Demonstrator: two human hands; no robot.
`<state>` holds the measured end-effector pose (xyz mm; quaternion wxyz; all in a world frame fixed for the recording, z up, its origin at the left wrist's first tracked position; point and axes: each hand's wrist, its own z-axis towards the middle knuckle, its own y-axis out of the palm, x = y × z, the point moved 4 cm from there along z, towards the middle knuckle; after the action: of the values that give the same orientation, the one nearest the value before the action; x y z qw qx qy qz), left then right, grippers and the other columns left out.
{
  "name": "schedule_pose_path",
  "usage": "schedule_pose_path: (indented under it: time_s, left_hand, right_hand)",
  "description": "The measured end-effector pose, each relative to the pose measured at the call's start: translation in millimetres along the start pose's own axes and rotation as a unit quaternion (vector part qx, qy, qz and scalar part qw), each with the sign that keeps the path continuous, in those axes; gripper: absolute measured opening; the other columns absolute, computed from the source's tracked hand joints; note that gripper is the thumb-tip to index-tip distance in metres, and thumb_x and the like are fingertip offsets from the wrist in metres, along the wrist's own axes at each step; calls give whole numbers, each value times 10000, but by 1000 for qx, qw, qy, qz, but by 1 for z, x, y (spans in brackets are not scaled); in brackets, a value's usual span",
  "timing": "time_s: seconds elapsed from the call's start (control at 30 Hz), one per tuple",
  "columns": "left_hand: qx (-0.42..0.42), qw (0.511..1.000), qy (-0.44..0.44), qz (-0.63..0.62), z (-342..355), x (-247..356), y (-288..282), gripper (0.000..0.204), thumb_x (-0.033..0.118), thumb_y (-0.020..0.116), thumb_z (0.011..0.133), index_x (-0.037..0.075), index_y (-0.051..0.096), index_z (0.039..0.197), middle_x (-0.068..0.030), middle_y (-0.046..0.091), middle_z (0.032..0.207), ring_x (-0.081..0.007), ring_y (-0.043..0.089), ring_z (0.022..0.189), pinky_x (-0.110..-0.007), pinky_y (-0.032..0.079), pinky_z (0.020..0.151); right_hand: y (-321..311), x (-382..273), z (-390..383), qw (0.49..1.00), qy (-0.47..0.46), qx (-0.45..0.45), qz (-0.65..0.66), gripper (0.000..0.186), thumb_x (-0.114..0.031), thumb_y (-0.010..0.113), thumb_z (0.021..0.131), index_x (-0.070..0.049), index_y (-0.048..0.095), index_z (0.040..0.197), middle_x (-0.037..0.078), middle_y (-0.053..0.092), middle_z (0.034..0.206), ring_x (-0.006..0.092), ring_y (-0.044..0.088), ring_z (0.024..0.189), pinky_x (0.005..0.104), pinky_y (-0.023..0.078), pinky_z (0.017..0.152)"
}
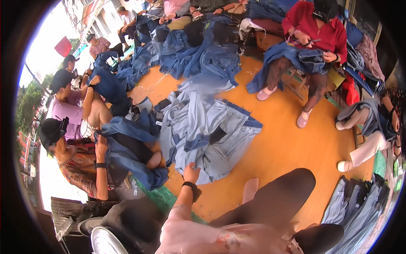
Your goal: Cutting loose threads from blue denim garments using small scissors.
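Note:
My left hand, with a black band at the wrist, reaches forward to the near edge of a heap of light blue denim garments. Its fingers are curled closed at the edge of one light blue denim garment. The heap lies loosely spread on the orange floor, with darker blue pieces among the pale ones. My right hand does not show; only the pink shirt and my dark-trousered legs appear on that side.
Several seated people surround the heap, handling denim. A person in red holds a small tool at the right. Dark blue denim is piled behind; folded denim lies near right. A metal lid-like round thing is near left.

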<state>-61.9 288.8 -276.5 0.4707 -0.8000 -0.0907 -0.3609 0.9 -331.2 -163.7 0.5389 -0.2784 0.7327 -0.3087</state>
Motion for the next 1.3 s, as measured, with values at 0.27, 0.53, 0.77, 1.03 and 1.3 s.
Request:
schedule_pose_path:
  time_s: [0.27, 0.53, 0.77, 1.03, 1.3]
  left_hand:
    - [-80, 970, 54, 222, 93, 16, 37, 317, 322, 663, 755, 80, 719, 953, -181, 683, 1040, -362, 630, 1019, -457, 493, 895]
    - [-53, 976, -27, 211, 53, -12, 91, 313, 231, 712, 687, 126, 704, 981, -205, 667, 1061, -371, 630, 1021, -431, 505, 897]
    - [-80, 993, -30, 82, 58, -37, 73, 232, 139, 620, 754, 64, 679, 965, -183, 684, 990, -355, 628, 1006, -417, 492, 879]
    - [-4, 980, -85, 182, 45, -31, 62, 476, 239, 720, 725, 10, 574, 1116, -228, 637, 1084, -390, 612, 1029, -419, 508, 882]
    - [13, 954, -113, 276, 44, -27, 66, 660, 248, 773, 721, 25, 418, 1231, -274, 543, 1134, -384, 597, 1066, -433, 517, 886]
  right_hand:
    - [9, -37, 1, 999, -5, -30, -31, 223, -220, 615, 867, -14, 683, 919, 121, 699, 800, 223, 630, 676, 352, 481, 622]
    - [-7, -42, -19, 999, -9, -16, -37, 211, -212, 616, 868, -22, 687, 929, 118, 700, 812, 216, 633, 692, 345, 485, 634]
    - [-1, -35, -32, 999, 3, -25, -45, 202, -205, 617, 869, -29, 690, 938, 115, 702, 823, 210, 636, 707, 338, 489, 645]
    - [0, -35, -22, 998, 4, -34, -48, 193, -197, 619, 870, -37, 694, 949, 112, 703, 835, 204, 639, 724, 331, 493, 657]
    - [7, -22, -32, 998, 0, -43, -51, 185, -189, 620, 872, -45, 698, 959, 109, 704, 847, 197, 642, 740, 324, 497, 670]
